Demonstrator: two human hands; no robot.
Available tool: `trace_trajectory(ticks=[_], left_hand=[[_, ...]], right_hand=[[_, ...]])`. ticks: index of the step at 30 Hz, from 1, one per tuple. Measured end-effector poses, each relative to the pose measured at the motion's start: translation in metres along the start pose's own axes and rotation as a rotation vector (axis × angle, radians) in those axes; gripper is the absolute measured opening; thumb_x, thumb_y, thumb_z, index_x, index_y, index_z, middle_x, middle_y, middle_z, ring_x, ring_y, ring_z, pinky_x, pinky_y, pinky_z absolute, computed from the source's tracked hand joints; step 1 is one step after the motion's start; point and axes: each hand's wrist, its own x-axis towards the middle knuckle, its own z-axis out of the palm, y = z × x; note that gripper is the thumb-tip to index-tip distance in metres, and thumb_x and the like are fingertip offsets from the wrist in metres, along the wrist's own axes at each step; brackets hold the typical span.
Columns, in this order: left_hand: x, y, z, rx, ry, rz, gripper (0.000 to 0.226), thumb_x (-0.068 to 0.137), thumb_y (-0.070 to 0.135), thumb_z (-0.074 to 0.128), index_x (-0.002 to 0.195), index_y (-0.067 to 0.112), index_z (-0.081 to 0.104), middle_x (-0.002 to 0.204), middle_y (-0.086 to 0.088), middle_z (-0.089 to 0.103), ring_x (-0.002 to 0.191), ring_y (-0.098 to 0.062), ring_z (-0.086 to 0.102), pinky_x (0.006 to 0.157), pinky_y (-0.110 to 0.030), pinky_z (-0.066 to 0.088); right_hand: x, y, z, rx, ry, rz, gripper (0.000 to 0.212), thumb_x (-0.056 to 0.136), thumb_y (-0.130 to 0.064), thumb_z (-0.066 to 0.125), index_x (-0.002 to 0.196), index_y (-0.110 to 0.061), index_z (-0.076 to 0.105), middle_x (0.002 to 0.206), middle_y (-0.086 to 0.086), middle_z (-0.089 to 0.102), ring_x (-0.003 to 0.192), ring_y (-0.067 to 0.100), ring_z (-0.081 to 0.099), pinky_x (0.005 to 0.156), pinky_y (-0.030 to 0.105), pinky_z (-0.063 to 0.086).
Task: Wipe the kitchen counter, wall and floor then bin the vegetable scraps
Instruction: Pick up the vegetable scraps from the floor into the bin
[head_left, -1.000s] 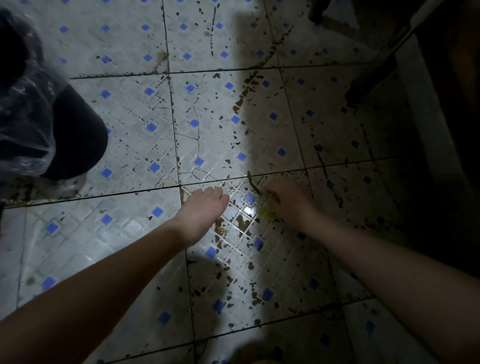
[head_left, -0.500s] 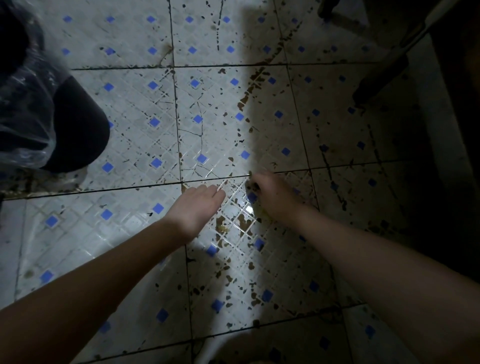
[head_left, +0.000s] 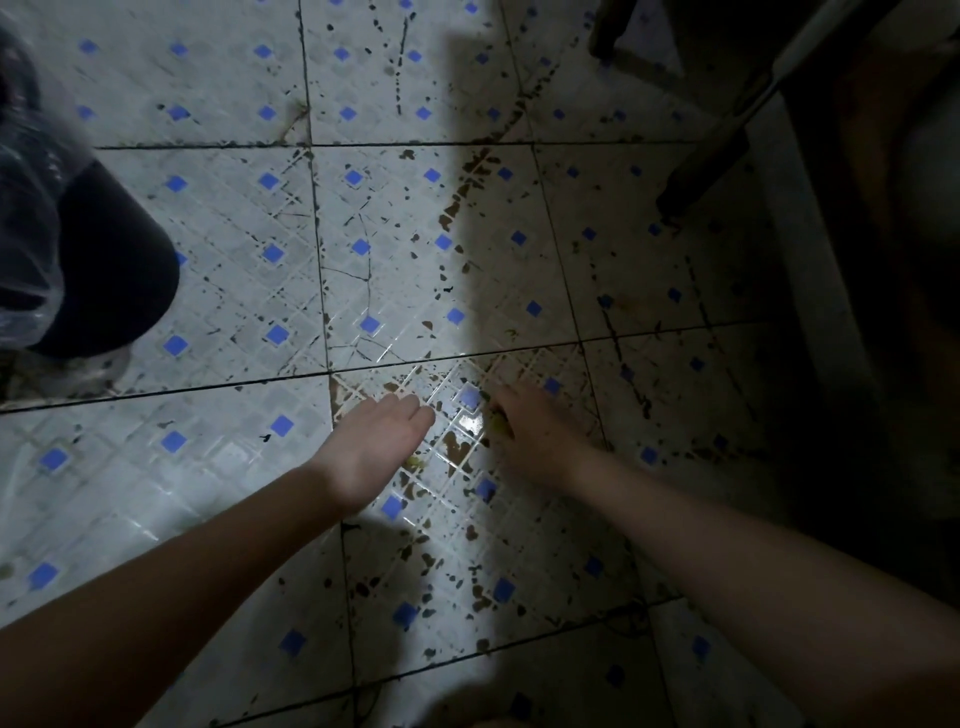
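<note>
Floor (head_left: 223, 291): white tiles with blue diamonds, dark grout lines. Brown stains (head_left: 457, 208) run in a band down the middle and are thickest around the hands. Left half is lit, right half in heavy shadow. Glossy wet patch (head_left: 467, 423) on the tile between the hands.

Left hand (head_left: 376, 449): palm down, fingers straight and together, low over the floor just left of the wet patch. It holds nothing. Can't tell if it touches the tile.

Right hand (head_left: 537, 439): in shadow, knuckles up, fingers curled down to the floor. Yellow-green scrap (head_left: 500, 425) sits right at its fingertips. Too dim to tell if it's pinched or only touched.

Hands are near each other but apart, with the wet patch between them.

Small green fleck (head_left: 413, 461) lies on the floor just beside the left hand.

Bin (head_left: 119, 280): dark, round, far left, well apart from both hands. Clear bag (head_left: 26, 208) hangs over its rim.

Dark furniture leg (head_left: 701, 171) slants in at upper right, foot on the floor.
</note>
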Motion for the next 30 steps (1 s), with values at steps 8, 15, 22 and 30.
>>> trace_trajectory(ticks=[8,15,22,30], left_hand=[[-0.006,-0.006,0.004,-0.011,-0.007,-0.021,0.03,0.086,-0.002,0.05,0.103,0.022,0.048,0.088,0.004,0.043,0.076,-0.013,0.037,0.069,-0.025,0.03],[-0.012,-0.009,0.009,-0.033,-0.008,-0.053,0.03,0.086,-0.003,0.049,0.1,0.024,0.05,0.091,0.004,0.052,0.078,-0.013,0.043,0.067,-0.025,0.032],[-0.011,0.002,0.006,-0.186,-0.132,0.03,0.005,0.097,0.018,0.047,0.098,0.015,0.051,0.092,-0.002,0.05,0.078,-0.015,0.045,0.068,-0.029,0.04],[-0.008,0.001,0.01,-0.147,-0.15,0.074,0.042,0.068,-0.021,0.043,0.084,0.018,0.039,0.083,0.002,0.036,0.063,-0.006,0.033,0.052,-0.02,0.025]], right_hand=[[0.003,0.001,0.004,0.048,-0.082,0.013,0.017,0.087,-0.002,0.05,0.098,-0.014,0.048,0.114,0.011,0.051,0.106,0.026,0.048,0.087,0.031,0.038],[0.004,0.006,-0.005,0.069,-0.052,0.064,0.007,0.089,-0.004,0.048,0.087,-0.011,0.049,0.096,0.008,0.055,0.086,0.022,0.053,0.07,0.029,0.04],[0.001,0.011,-0.01,0.007,-0.025,0.107,0.013,0.086,-0.001,0.046,0.086,-0.014,0.048,0.091,0.007,0.053,0.08,0.026,0.053,0.07,0.034,0.044],[-0.003,0.016,-0.009,-0.015,-0.003,0.078,0.017,0.082,-0.002,0.047,0.079,-0.019,0.046,0.087,0.005,0.054,0.077,0.025,0.053,0.071,0.039,0.049]])
